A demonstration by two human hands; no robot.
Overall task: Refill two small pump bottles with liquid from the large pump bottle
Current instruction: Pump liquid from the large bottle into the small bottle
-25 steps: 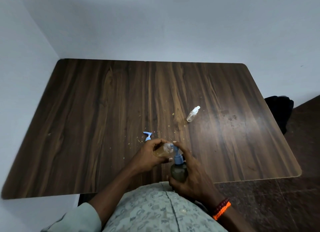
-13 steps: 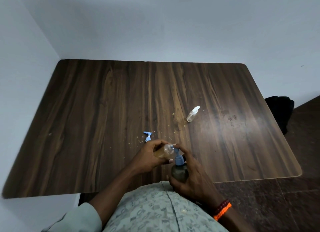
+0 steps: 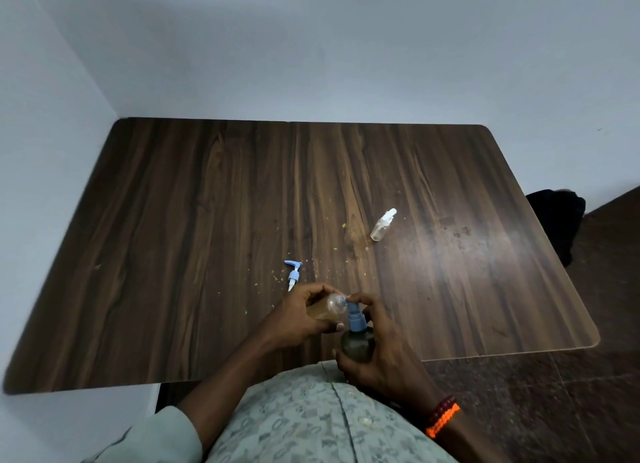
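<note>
1. my left hand (image 3: 298,315) grips a small bottle (image 3: 327,307). the bottle is tilted on its side and its open mouth touches the blue nozzle of the large pump bottle (image 3: 356,341). amber liquid is already seen inside the small bottle.
2. my right hand (image 3: 377,352) is curled round the dark body of the large pump bottle, just at the near edge of the table (image 3: 207,203), in front of my body. one finger lies on top of the blue pump head (image 3: 355,312), it seems to press it.
3. compared with one second ago and half a second ago, almost nothing has changed. the hands, the two bottles and the things on the table stay in the same places. i judge that i am in the middle of pumping, stroke after stroke, and the first refill is going on but is not finished. how full the small bottle is, i cannot tell exactly.
4. the small blue pump cap (image 3: 293,274) lies on the table just beyond my left hand. i think it belongs to the bottle that i fill, and must be screwed back after.
5. the second small bottle (image 3: 382,225), with a white top, lies on its side farther away to the right, well apart from my hands. it looks nearly empty, so about half of the task or more remains.
6. crumbs (image 3: 311,265) are scattered on the table near the cap.
</note>
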